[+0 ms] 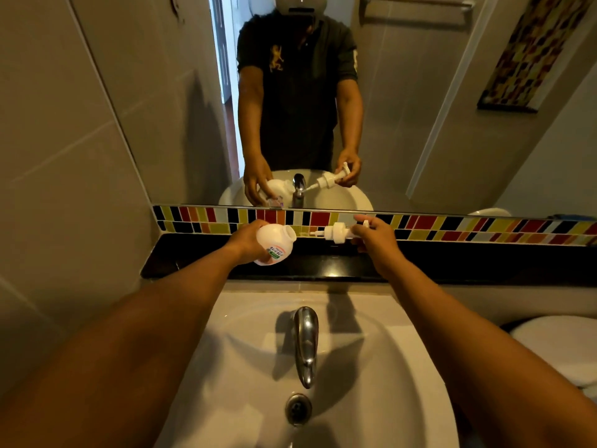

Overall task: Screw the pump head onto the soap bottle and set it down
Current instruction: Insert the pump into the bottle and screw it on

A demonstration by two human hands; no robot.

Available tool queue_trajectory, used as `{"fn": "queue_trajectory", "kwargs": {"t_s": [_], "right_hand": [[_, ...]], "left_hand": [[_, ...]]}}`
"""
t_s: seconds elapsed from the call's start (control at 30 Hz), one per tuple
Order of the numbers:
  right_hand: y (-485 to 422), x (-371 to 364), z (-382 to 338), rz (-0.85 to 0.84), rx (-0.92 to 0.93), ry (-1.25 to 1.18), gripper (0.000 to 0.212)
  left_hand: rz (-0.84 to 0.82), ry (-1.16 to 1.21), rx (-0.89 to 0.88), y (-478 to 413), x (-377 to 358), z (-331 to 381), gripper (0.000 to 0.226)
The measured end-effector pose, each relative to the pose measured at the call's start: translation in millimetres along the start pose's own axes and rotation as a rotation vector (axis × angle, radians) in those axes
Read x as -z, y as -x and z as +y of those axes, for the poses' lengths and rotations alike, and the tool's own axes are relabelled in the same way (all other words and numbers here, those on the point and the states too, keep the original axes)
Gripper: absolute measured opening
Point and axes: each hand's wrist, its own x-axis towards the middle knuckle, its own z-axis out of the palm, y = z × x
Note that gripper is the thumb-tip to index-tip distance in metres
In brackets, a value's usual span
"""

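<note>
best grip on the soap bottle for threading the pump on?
Grip the soap bottle round its wide lower body, from the side away from the neck, as the left hand does. It lies tilted, open neck toward the pump head in the right hand, so this probably leaves the neck free.

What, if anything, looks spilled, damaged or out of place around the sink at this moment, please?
Nothing looks spilled or damaged. The soap bottle is open and tilted in the left hand, and the pump head is held sideways in the right hand, apart from the bottle, above the black ledge. That fits mid-assembly.
</note>
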Motion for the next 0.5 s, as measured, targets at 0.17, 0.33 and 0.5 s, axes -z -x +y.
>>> {"fn": "queue_trajectory", "kwargs": {"t_s": [0.17,0.33,0.5], "right_hand": [[7,-9,-18,-0.068,0.062,0.041,0.038],[14,-21,-27,-0.093,0.080,0.082,0.037],[16,-29,-30,-0.107,0.095,0.113,0.042]], "left_hand": [[-0.013,-0.072,-0.024,5,3,5,0.080],[-0.053,-0.073,-0.055,8,2,14,0.079],[-0.114,-0.065,-0.074,9,0,22,0.079]]}}
